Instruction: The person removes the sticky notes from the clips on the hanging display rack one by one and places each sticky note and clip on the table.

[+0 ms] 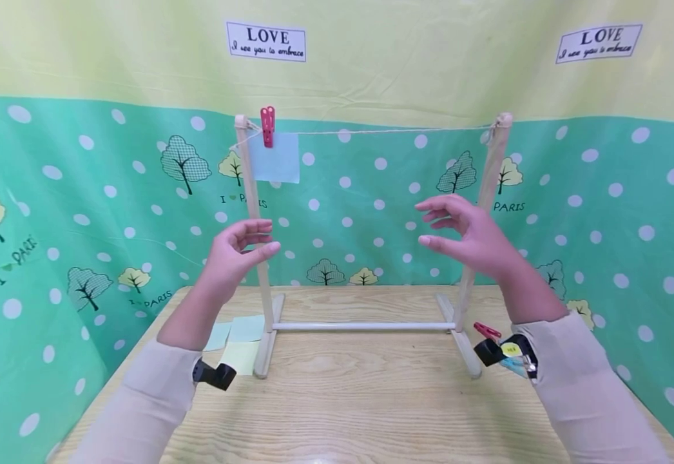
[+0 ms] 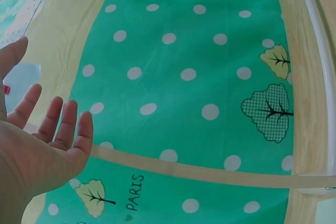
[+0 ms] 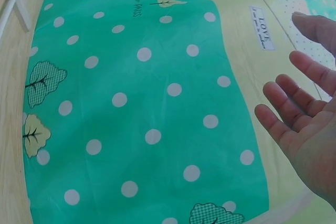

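Observation:
A light blue paper square [image 1: 281, 161] hangs at the left end of a string [image 1: 383, 131], under a red clothespin [image 1: 268, 127]. The string runs between the two posts of a wooden stand [image 1: 490, 167]. In the head view my left hand [image 1: 238, 251] is in the air in front of the left post, below the paper, holding nothing. My right hand [image 1: 467, 232] is raised near the right post, its fingers loosely bent and apart from the thumb. Both wrist views show the left palm [image 2: 42, 150] and the right palm [image 3: 315, 140] with nothing in them.
Several pale paper sheets [image 1: 243, 356] lie on the wooden table [image 1: 360, 412] by the stand's left foot. A red clothespin [image 1: 487, 331] and some blue ones [image 1: 513, 366] lie by the right foot, partly hidden by my right wrist camera. A white rod [image 1: 366, 326] joins the feet.

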Demonstrator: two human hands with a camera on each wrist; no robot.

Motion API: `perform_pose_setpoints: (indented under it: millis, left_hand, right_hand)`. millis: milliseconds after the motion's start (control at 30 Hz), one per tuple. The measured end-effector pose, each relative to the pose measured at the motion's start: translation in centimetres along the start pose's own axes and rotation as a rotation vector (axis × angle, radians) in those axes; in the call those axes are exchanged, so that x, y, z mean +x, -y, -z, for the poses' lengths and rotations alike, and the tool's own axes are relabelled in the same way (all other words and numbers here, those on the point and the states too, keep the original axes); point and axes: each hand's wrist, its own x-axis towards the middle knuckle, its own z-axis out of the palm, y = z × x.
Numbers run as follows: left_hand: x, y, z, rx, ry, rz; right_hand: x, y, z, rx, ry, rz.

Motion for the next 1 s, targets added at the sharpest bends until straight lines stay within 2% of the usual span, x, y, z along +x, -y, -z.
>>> perform_pose_setpoints:
  millis: [233, 467, 833, 1000]
  left_hand:
    - [1.0, -0.4, -0.1, 0.009, 0.002, 0.03]
    - [2.0, -0.7, -0.3, -0.015, 0.011, 0.043]
    - [2.8, -1.1, -1.4, -0.047, -0.022, 0.028]
    - [3.4, -1.2, -2.4, -0.154, -0.068, 0.031]
  right_hand:
    - [1.5, 0.6, -0.3, -0.05, 0.001, -0.056]
    - [3.3, 1.2, -0.7, -0.032, 0.018, -0.1]
    - [6.4, 3.0, -1.5, -0.07, 0.043, -0.055]
    - [8.1, 4.1, -1.7, -0.092, 0.052, -0.026]
